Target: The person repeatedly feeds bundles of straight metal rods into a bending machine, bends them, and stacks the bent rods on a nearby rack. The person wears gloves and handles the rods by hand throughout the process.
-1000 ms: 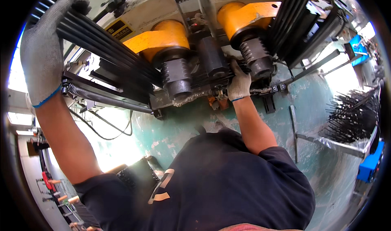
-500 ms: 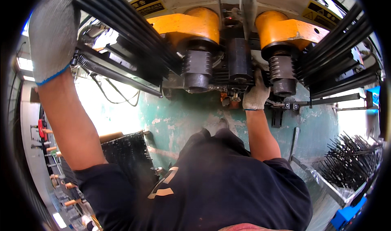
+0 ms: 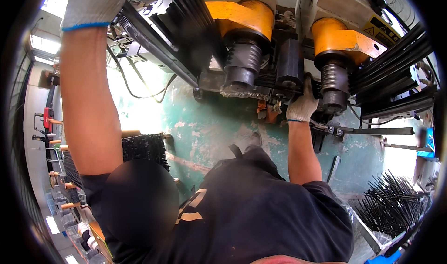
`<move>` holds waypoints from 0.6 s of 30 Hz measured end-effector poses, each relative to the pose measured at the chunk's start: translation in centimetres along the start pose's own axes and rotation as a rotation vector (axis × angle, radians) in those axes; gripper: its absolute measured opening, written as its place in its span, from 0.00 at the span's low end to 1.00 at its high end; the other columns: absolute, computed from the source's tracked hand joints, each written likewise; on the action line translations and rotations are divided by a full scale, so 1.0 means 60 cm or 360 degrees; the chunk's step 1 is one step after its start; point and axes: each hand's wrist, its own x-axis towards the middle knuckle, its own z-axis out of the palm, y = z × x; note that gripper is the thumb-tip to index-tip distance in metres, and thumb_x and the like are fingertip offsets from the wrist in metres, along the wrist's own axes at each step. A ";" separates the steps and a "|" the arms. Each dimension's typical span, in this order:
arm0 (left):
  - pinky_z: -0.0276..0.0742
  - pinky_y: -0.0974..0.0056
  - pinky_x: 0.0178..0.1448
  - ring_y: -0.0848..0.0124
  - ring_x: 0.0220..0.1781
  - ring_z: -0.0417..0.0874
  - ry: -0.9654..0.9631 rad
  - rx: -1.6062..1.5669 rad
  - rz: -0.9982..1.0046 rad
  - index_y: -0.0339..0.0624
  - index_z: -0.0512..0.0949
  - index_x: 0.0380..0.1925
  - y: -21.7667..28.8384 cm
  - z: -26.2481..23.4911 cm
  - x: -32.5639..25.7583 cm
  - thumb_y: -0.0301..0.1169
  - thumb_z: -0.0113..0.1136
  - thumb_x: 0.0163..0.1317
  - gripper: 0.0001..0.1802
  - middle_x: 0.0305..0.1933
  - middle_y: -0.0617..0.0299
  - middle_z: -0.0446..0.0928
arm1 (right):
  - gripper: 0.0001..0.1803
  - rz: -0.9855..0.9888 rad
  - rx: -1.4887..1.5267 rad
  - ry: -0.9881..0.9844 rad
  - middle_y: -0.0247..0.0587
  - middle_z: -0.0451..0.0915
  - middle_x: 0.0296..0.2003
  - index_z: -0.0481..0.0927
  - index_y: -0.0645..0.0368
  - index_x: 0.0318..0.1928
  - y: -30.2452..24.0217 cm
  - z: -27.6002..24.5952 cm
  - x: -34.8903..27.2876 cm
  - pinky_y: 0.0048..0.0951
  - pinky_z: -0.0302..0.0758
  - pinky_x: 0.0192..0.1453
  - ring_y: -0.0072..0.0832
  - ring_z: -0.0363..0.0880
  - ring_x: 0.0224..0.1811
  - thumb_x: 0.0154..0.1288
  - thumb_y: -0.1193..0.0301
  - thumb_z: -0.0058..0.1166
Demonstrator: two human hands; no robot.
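My left hand [image 3: 95,5], in a pale knit glove with a blue cuff, is raised at the upper left beside a bundle of black rods [image 3: 193,14]. Its fingers run out of the picture. In a similar glove, my right hand [image 3: 302,105] reaches into the machine beneath a dark block [image 3: 289,63]. Its fingers are bent into a dark gap, where whatever they grip is hidden. Ribbed metal cylinders stand on either side, a left one [image 3: 242,63] and a right one [image 3: 334,80], below orange arms. More black rods [image 3: 389,61] slant away at the right.
A metal bar with a coil spring [image 3: 135,31] slopes below my left hand. Another bar [image 3: 377,130] sticks out right of my right hand. Many thin black rods [image 3: 391,201] fill a metal-framed bin at lower right. Dark strips [image 3: 144,150] hang at left, above worn green floor [image 3: 200,138].
My left hand has moved up and slightly right in the picture, its fingers leaving the view. The whole view has shifted; my right hand stays at the same spot on the machine.
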 end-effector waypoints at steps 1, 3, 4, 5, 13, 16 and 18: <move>0.82 0.62 0.53 0.66 0.43 0.86 0.0006 -0.0082 -0.0051 0.26 0.73 0.61 0.002 0.000 -0.001 0.31 0.61 0.69 0.25 0.41 0.53 0.83 | 0.30 0.0126 0.0200 0.0048 0.55 0.82 0.60 0.77 0.66 0.65 -0.005 0.001 0.002 0.36 0.76 0.70 0.45 0.82 0.62 0.60 0.81 0.60; 0.81 0.62 0.55 0.65 0.44 0.86 0.0039 -0.0007 -0.0120 0.27 0.72 0.62 0.006 0.007 0.003 0.31 0.60 0.69 0.25 0.41 0.53 0.83 | 0.31 0.0553 0.0728 0.0095 0.54 0.83 0.58 0.77 0.65 0.66 -0.017 0.002 0.005 0.36 0.78 0.67 0.45 0.83 0.60 0.60 0.79 0.61; 0.81 0.62 0.56 0.65 0.44 0.86 0.0044 0.0009 -0.0136 0.27 0.72 0.62 0.007 0.008 0.004 0.31 0.59 0.69 0.25 0.41 0.53 0.83 | 0.31 0.0677 0.0775 0.0086 0.54 0.84 0.58 0.77 0.63 0.66 -0.022 -0.001 0.004 0.37 0.79 0.65 0.45 0.84 0.58 0.60 0.77 0.62; 0.80 0.62 0.57 0.65 0.45 0.86 0.0023 -0.0022 -0.0112 0.28 0.72 0.62 0.001 0.008 0.006 0.31 0.59 0.69 0.25 0.41 0.54 0.83 | 0.34 0.0618 0.0390 0.0014 0.53 0.84 0.56 0.76 0.60 0.67 -0.016 -0.013 0.005 0.37 0.79 0.63 0.45 0.85 0.57 0.58 0.73 0.65; 0.84 0.63 0.52 0.67 0.43 0.87 -0.0088 -0.0401 -0.0223 0.30 0.73 0.60 0.070 -0.168 -0.179 0.31 0.62 0.69 0.23 0.42 0.54 0.85 | 0.36 0.0230 -0.1030 -0.0260 0.48 0.87 0.53 0.75 0.55 0.69 -0.086 -0.115 -0.108 0.39 0.83 0.57 0.42 0.87 0.52 0.60 0.60 0.68; 0.86 0.62 0.50 0.67 0.41 0.88 0.0029 -0.0874 -0.0292 0.31 0.75 0.56 0.155 -0.282 -0.314 0.29 0.63 0.67 0.20 0.41 0.55 0.85 | 0.25 0.0959 0.0845 0.0118 0.46 0.86 0.55 0.78 0.65 0.65 -0.154 -0.157 -0.200 0.38 0.83 0.59 0.38 0.85 0.57 0.73 0.65 0.58; 0.86 0.63 0.44 0.67 0.37 0.88 0.0472 -0.0105 -0.0087 0.32 0.80 0.47 0.177 -0.308 -0.427 0.23 0.63 0.64 0.12 0.36 0.55 0.85 | 0.23 0.0581 0.0478 -0.0318 0.47 0.84 0.58 0.78 0.68 0.63 -0.143 -0.165 -0.230 0.39 0.79 0.63 0.41 0.84 0.59 0.74 0.67 0.55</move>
